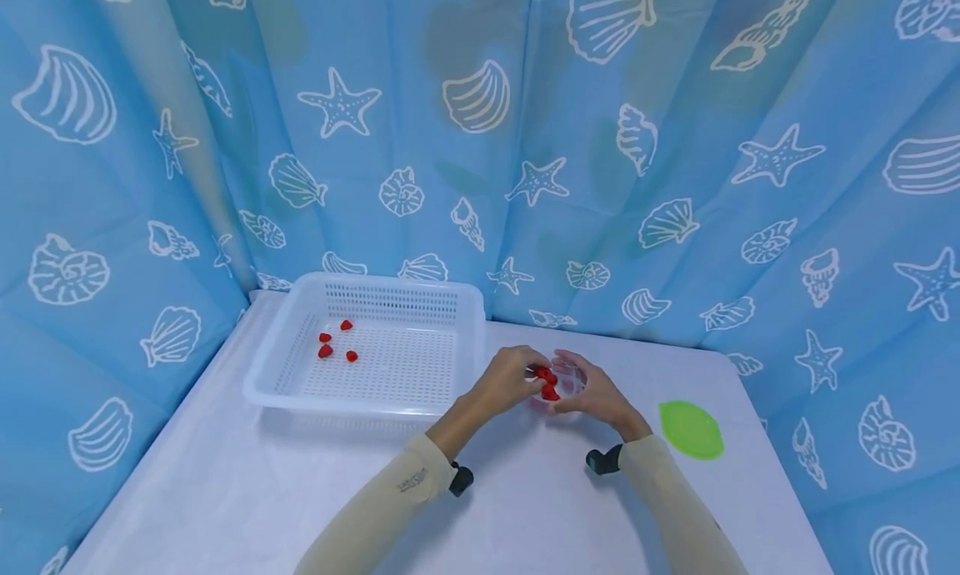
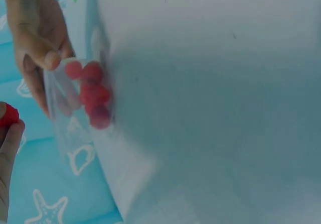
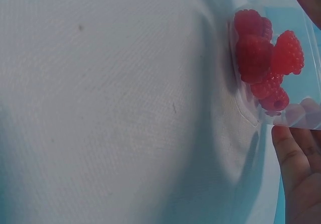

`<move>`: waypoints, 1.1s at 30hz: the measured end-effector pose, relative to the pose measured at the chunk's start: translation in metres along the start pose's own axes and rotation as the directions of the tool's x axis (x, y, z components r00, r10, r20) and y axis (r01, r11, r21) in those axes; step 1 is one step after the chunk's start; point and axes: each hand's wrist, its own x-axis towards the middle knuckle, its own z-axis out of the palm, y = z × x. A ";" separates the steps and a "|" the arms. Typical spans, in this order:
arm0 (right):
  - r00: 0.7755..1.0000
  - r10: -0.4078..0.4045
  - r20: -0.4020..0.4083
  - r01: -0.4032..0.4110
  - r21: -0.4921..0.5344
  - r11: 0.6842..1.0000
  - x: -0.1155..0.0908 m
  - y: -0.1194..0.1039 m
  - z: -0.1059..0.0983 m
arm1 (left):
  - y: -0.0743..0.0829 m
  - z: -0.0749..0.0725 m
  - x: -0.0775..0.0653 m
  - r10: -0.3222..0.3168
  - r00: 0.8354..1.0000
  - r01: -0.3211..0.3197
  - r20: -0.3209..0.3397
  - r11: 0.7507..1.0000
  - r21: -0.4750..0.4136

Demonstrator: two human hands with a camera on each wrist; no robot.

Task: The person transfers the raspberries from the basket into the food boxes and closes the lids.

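"Just right of the left hand [image 1: 508, 382], what shows?"
"A clear cup [image 1: 576, 382] of raspberries [image 3: 255, 58]; the right hand [image 1: 602, 396] curls fingers and thumb round it."
"And the left?"
"Nearly closed, pinching a raspberry [image 2: 9, 116] beside the cup."
"Further out?"
"Left of that hand, a white basket [image 1: 408, 362] with four berries [image 1: 326, 352]; right of the other, a green lemon-shaped piece [image 1: 692, 430]."

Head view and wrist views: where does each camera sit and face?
Head: worn there, looking forward and down at the white table; left hand, right hand, beige sleeves show.
Left wrist: worn there, facing table and clear plastic container; both hands show.
Right wrist: worn there, facing the same; right-hand fingers show.
Both wrist views share red raspberries.
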 end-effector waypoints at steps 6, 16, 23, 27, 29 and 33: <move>0.999 0.032 -0.001 -0.032 -0.008 0.999 0.001 0.003 0.001 | 0.000 0.007 0.009 -0.034 0.998 0.031 0.048 0.997 0.069; 1.000 0.009 -0.005 -0.008 0.011 1.000 -0.001 0.003 -0.001 | 0.000 0.020 0.019 -0.090 0.988 0.072 0.126 0.988 0.140; 1.000 0.000 -0.010 0.000 0.000 1.000 0.001 0.003 0.002 | 0.001 0.027 0.018 -0.089 0.991 0.058 0.100 0.959 0.279; 1.000 0.009 -0.015 -0.009 -0.006 1.000 0.001 0.002 0.002 | -0.003 0.028 0.019 -0.063 0.994 0.030 0.092 0.944 0.327; 1.000 0.011 -0.017 -0.011 -0.010 1.000 0.000 0.002 0.002 | -0.004 0.029 0.020 -0.055 0.994 0.021 0.094 0.944 0.328; 1.000 0.007 -0.015 -0.007 -0.006 1.000 -0.002 0.005 0.001 | -0.003 0.032 0.020 -0.054 0.994 0.022 0.091 0.948 0.317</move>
